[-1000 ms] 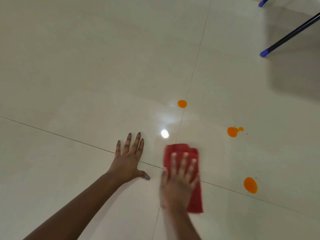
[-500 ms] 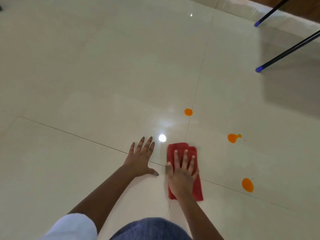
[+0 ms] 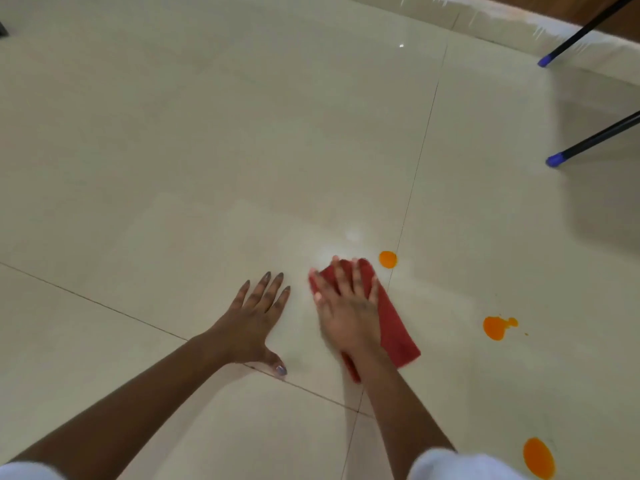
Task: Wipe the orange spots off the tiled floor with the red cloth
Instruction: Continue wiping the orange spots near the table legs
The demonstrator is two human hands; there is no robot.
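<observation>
My right hand (image 3: 348,306) lies flat on the folded red cloth (image 3: 394,327), pressing it to the glossy cream tiled floor (image 3: 207,150). The cloth's far corner sits just short of a small round orange spot (image 3: 388,259) on the grout line. A splattered orange spot (image 3: 495,328) lies to the right of the cloth. A larger oval orange spot (image 3: 538,458) is near the bottom right. My left hand (image 3: 254,318) rests flat on the floor, fingers spread, to the left of the cloth and holding nothing.
Two dark slanted furniture legs with blue tips, one (image 3: 545,60) and another (image 3: 556,160), stand at the upper right over a shadowed patch. A pale skirting and wood edge (image 3: 519,15) run along the top right. White sleeves show at the bottom corners.
My right hand has pushed the cloth forward and turned it to the left, ending close to the small round spot. The view has shifted, and my left hand has stayed planted.
</observation>
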